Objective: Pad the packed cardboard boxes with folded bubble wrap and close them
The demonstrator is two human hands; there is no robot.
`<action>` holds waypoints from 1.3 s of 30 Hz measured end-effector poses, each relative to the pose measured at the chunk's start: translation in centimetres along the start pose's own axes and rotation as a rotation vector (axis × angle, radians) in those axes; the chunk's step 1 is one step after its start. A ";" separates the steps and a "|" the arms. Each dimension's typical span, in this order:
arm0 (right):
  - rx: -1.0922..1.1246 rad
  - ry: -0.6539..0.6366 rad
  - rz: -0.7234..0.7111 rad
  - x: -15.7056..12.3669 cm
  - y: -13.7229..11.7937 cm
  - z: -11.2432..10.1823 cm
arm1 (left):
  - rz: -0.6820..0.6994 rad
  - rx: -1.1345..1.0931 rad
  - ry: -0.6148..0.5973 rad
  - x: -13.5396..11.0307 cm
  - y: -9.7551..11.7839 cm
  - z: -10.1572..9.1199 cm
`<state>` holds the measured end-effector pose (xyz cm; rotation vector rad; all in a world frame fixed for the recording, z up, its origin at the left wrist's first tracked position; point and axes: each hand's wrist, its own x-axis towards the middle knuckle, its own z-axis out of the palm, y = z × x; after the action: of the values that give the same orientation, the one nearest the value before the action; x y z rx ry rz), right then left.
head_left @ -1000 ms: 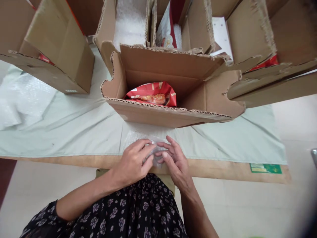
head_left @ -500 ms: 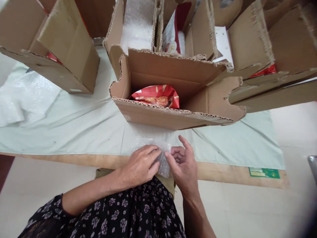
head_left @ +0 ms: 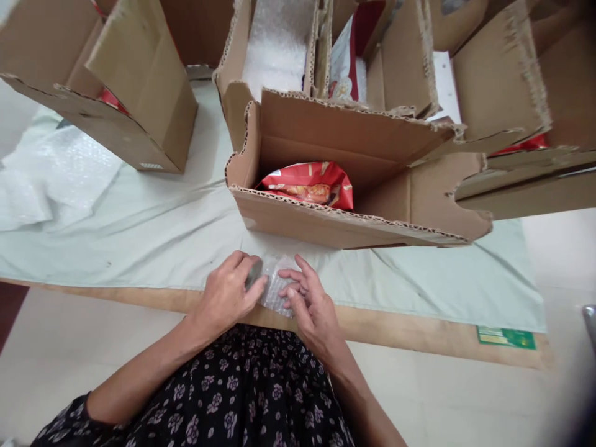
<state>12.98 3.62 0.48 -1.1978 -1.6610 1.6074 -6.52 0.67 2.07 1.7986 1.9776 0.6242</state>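
Note:
A small bundle of clear bubble wrap (head_left: pixel 275 287) lies at the table's front edge, between my two hands. My left hand (head_left: pixel 230 287) grips its left end, thumb in front and fingers curled over the far side. Something greyish shows there under the fingers, too covered to make out. On the other side, my right hand (head_left: pixel 314 307) has its fingers apart, with the fingertips against the wrap's right part. Just beyond the hands stands an open cardboard box (head_left: pixel 321 226) with a red printed packet (head_left: pixel 311 184) inside it.
More open cardboard boxes (head_left: pixel 144 93) stand left and behind, some holding bubble-wrapped items (head_left: pixel 279 46). Loose bubble wrap (head_left: pixel 69 174) lies at left on the pale green cloth (head_left: pixel 186 217). A green card (head_left: pixel 506 337) sits on the wooden front edge at right.
Both hands have shifted left with the bubble wrap. The left hand has moved round to its left end, and the right hand's fingers have spread onto the wrap. The view has shifted slightly.

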 end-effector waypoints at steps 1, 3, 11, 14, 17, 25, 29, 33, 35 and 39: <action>0.015 -0.011 -0.002 0.1 0.0 -0.1 | -0.022 0.074 -0.034 0.3 0.2 0.1; 0.005 0.023 -0.015 0.0 0.0 -0.7 | -0.049 0.183 -0.098 0.9 0.8 0.5; -0.630 0.279 -0.187 0.8 0.9 -4.3 | 0.051 0.134 -0.129 1.5 1.7 1.8; -0.657 0.109 -0.273 1.7 0.8 -4.5 | 0.138 0.007 -0.036 0.9 1.7 2.4; -0.608 -0.028 -0.276 2.4 0.2 -4.7 | 0.220 -0.065 0.008 0.5 1.8 3.0; -0.669 -0.050 -0.341 2.2 -1.1 -4.6 | 0.167 -0.277 0.041 0.1 1.9 2.8; -0.502 0.025 -0.449 0.9 -2.9 -4.6 | 0.080 -0.428 -0.152 -0.2 1.9 1.1; -0.458 0.040 -0.479 -0.2 -3.8 -5.5 | 0.114 -0.584 -0.319 -0.2 2.2 -0.4; -0.488 -0.009 -0.448 -0.5 -4.1 -6.2 | 0.184 -0.580 -0.265 -0.2 2.3 -0.6; -0.576 -0.158 -0.419 -0.4 -5.4 -7.2 | 0.354 -0.517 -0.177 -0.2 2.7 -0.6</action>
<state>18.08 7.46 6.91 -0.8871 -2.3893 1.0146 -4.65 0.67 4.07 1.7960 1.2397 0.9457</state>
